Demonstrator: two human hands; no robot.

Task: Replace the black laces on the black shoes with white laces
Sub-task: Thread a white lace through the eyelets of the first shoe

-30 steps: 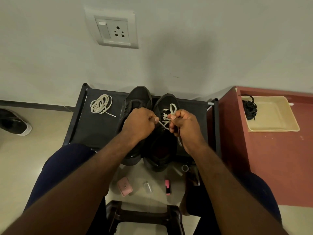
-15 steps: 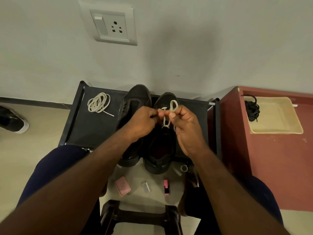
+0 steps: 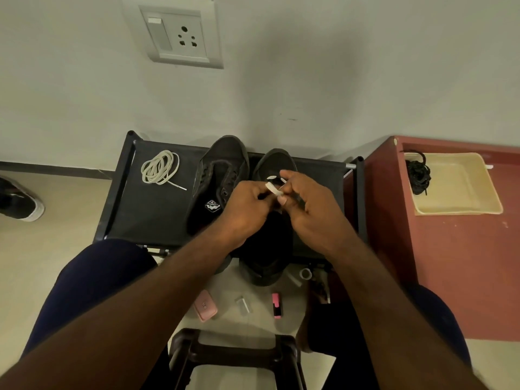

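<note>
Two black shoes stand side by side on a black rack (image 3: 146, 215), toes toward the wall. The left shoe (image 3: 218, 175) has no lace in its eyelets. Over the right shoe (image 3: 274, 161) both my hands meet: my left hand (image 3: 246, 205) and my right hand (image 3: 306, 205) pinch a white lace (image 3: 273, 188) between thumbs and fingertips. Most of that lace and the shoe's eyelets are hidden by my hands. A second white lace (image 3: 160, 167) lies coiled on the rack's left part. A bundle of black laces (image 3: 419, 174) sits in a cream tray (image 3: 464, 198).
The tray rests on a red-brown cabinet (image 3: 455, 263) to the right. A wall with a socket plate (image 3: 176, 35) stands just behind the rack. Small items lie on the floor near my knees, among them a pink case (image 3: 205, 305). Another shoe (image 3: 19, 204) is at far left.
My hands rose from the shoe's middle toward its toe and came together. The lace's crossed sections, visible a second ago, are now covered by my fingers.
</note>
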